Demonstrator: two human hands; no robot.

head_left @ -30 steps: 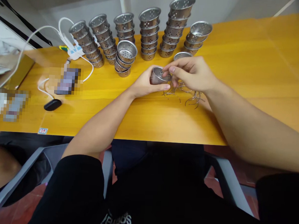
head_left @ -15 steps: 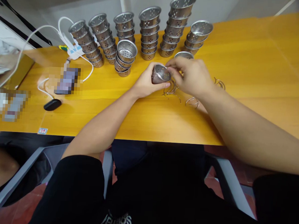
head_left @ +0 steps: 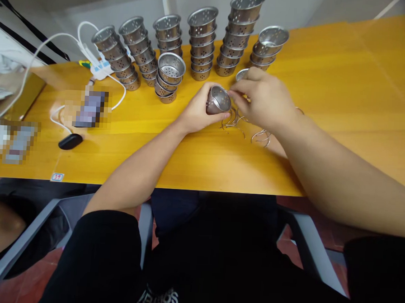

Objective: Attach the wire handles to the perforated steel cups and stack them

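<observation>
My left hand (head_left: 198,110) is wrapped round a small perforated metal cup (head_left: 218,101), its mouth tilted up toward me. A thin shiny strand shows inside the cup. Beside the cup's right rim, my right hand (head_left: 264,98) is closed in a pinch; what lies between its fingertips is too small to make out. Curved pieces of thin metal wire (head_left: 261,137) lie on the table below my right hand, with more close to the cup. Another metal cup (head_left: 242,74) is partly hidden behind my right hand.
Several stacks of perforated cups (head_left: 202,43) stand along the back of the yellow table (head_left: 188,164). A shorter stack (head_left: 170,77) sits nearer. To the left are a white power strip (head_left: 103,69), cables, a blurred phone-like object (head_left: 91,109) and a black oval case (head_left: 70,141). Someone's leg (head_left: 1,224) shows at lower left.
My right hand has shifted slightly right and its fingertips have drawn back from the cup's mouth. My left hand still holds the cup in nearly the same place.
</observation>
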